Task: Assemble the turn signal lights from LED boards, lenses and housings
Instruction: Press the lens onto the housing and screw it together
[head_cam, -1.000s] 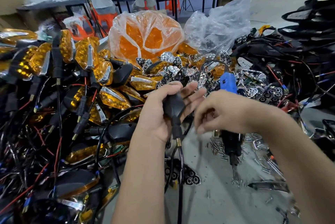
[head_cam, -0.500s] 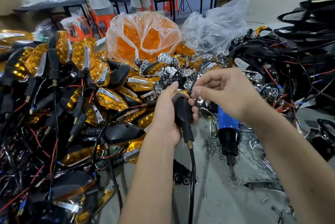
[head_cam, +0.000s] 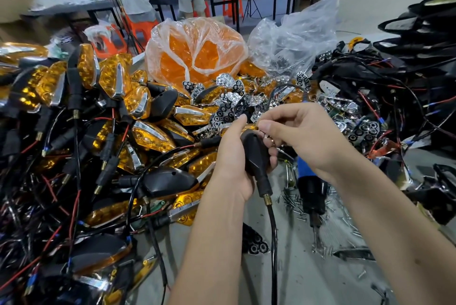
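My left hand [head_cam: 234,159] grips a black turn signal housing [head_cam: 255,154] by its body, stalk pointing down, with a black cable [head_cam: 272,235] hanging from it. My right hand [head_cam: 301,129] hovers at the housing's top, thumb and fingers pinched over the opening; whatever small part it holds is hidden by the fingers. Behind both hands lies a pile of chrome LED reflector boards [head_cam: 232,104]. A heap of finished amber-lens signals [head_cam: 118,112] fills the left side.
A blue-and-black electric screwdriver [head_cam: 311,188] lies under my right wrist among loose screws [head_cam: 293,203]. A plastic bag of orange lenses [head_cam: 197,53] and a clear bag [head_cam: 293,43] stand behind. Wired black housings [head_cam: 394,87] pile at right. Two people work at far tables.
My right hand rose from beside the screwdriver to the top of the housing and now pinches there. My left hand lifted the housing slightly and keeps its grip.
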{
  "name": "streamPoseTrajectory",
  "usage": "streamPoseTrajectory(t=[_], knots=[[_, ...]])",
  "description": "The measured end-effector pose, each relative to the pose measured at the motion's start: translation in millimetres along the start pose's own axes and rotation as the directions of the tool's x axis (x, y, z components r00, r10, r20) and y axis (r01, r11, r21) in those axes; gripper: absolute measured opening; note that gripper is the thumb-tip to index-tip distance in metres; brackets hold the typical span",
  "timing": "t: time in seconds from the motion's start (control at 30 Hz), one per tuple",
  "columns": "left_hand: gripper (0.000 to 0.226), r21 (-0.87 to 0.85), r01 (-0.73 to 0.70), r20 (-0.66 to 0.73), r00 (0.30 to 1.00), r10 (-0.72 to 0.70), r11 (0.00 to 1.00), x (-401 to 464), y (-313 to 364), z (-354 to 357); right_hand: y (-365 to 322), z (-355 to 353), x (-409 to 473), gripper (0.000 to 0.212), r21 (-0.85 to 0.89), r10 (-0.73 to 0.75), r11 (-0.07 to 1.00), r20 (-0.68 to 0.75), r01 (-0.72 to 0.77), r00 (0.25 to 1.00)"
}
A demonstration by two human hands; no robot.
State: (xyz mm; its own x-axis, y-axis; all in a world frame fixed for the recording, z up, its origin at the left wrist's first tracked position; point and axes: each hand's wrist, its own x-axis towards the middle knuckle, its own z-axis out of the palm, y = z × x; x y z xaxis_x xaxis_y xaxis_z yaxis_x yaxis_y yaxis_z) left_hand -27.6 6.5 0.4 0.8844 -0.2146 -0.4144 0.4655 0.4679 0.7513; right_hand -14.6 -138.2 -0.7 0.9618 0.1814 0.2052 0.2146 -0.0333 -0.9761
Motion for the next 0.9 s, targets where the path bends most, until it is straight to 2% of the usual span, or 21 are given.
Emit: streamPoseTrajectory(t=[0.1,0.2,0.33,0.53,0.7,0.9], knots=[[0.059,0.005,-0.009,0.01,1.0,0.009,1.0,0.7,-1.3,0.3,3.3,1.4,0.9,0.006,0.084,0.03,0.996,0.006,-0.03,1.0],[0.056,-0.003,-0.019,0.011,1.0,0.019,1.0,0.5,-1.7,1.1,5.4,1.9,1.5,0.004,0.093,0.062,0.994,0.004,-0.062,0.998],[0.052,-0.021,-0.031,-0.003,1.0,0.031,0.999,1.2,-1.9,0.7,4.7,4.6,-0.2,0.019,0.157,0.11,0.981,0.033,-0.114,0.993],[0.06,-0.022,-0.031,-0.002,1.0,0.031,0.999,-0.2,-1.5,1.3,4.1,5.2,-0.5,0.02,0.149,0.111,0.982,0.027,-0.114,0.993],[0.064,-0.014,-0.034,-0.003,0.999,0.034,0.999,-1.2,-1.2,2.3,5.4,4.9,0.2,0.011,0.119,0.113,0.986,0.011,-0.114,0.993],[0.065,-0.02,-0.022,0.01,1.0,0.022,1.0,-1.3,-0.4,2.1,6.1,-1.9,1.4,0.017,0.077,0.077,0.994,-0.003,-0.077,0.997]])
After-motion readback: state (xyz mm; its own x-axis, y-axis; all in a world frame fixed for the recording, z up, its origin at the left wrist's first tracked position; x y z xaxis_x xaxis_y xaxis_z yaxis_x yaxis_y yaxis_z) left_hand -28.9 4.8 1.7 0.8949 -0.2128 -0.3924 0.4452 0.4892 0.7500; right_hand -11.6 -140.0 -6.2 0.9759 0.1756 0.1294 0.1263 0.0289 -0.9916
